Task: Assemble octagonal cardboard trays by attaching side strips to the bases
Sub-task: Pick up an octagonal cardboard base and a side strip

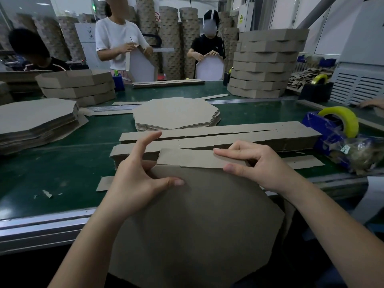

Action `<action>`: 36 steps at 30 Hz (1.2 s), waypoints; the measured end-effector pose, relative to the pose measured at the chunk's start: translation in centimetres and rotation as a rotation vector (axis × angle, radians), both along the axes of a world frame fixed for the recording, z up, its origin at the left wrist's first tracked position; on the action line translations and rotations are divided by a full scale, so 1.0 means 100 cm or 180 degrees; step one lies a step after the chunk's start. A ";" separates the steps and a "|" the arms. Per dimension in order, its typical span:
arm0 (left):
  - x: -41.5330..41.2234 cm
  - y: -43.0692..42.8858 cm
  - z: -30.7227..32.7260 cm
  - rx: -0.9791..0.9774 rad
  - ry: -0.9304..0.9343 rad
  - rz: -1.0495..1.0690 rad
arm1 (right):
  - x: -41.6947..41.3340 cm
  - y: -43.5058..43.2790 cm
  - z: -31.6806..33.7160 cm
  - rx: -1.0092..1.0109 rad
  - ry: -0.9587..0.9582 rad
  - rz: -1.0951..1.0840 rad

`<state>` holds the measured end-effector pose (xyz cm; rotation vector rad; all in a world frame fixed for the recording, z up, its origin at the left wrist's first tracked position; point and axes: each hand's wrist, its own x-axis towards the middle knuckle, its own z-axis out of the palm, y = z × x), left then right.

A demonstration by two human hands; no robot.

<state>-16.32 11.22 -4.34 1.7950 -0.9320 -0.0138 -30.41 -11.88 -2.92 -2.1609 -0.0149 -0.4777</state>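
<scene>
Where the brown octagonal cardboard base (197,221) leans over the near edge of the green counter (62,163), I see my left hand (141,181) gripping its upper-left corner, thumb on its face; my right hand (257,165) pinches the long brown cardboard side strip (191,160) along its top edge.

Both bare forearms reach forward from the lower corners and converge toward the middle. The left hand (135,179) grips the base (197,225) at its upper left edge, thumb flat on its face and index finger stretched upward. The right hand (259,165) pinches the strip (191,159) between a straight index finger and thumb, with the other fingers curled behind.
</scene>
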 end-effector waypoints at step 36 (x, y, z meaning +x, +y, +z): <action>-0.008 -0.005 0.028 0.1325 -0.1759 -0.0834 | -0.003 0.006 -0.004 -0.0229 0.0226 0.0221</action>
